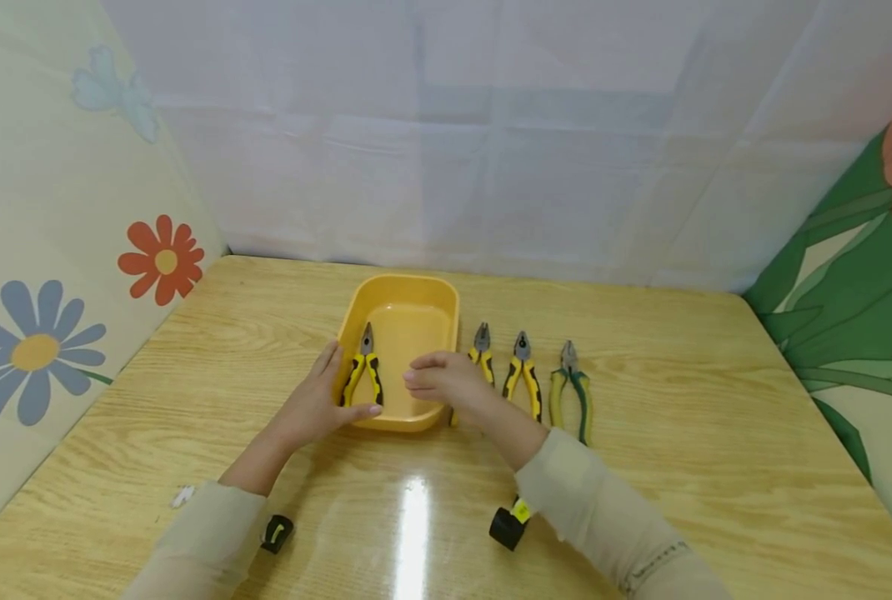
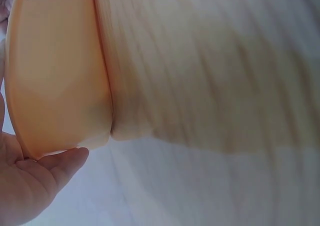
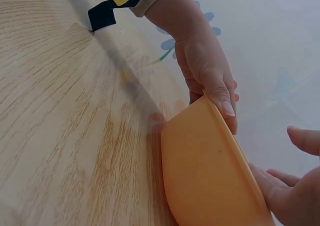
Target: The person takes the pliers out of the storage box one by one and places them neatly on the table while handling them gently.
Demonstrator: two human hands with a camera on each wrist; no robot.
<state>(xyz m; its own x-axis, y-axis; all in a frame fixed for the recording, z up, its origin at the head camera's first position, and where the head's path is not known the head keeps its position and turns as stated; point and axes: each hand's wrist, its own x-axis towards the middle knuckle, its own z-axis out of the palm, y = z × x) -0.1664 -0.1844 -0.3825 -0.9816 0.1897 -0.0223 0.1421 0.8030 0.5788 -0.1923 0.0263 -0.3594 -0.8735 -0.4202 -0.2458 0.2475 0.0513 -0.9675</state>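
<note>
A yellow plastic tray (image 1: 416, 292) stands on the table, with yellow-and-black pliers (image 1: 368, 362) lying along its left side, jaws pointing away. My left hand (image 1: 314, 404) grips the tray's near left corner, thumb across the near rim and fingers along the left wall. In the left wrist view that thumb (image 2: 65, 163) lies against the tray wall (image 2: 60, 76). My right hand (image 1: 449, 382) reaches over the right rim with fairly straight fingers above the tray floor. Its fingers (image 3: 267, 186) are right at the rim in the right wrist view, thumb held apart.
Right of the tray lie yellow-and-black pliers (image 1: 482, 337) partly hidden by my right hand, a second such pair (image 1: 522, 367), and green-handled pliers (image 1: 569, 392). Black wrist-worn devices (image 1: 276, 533) show beside both sleeves. A small white piece (image 1: 183, 497) lies at left.
</note>
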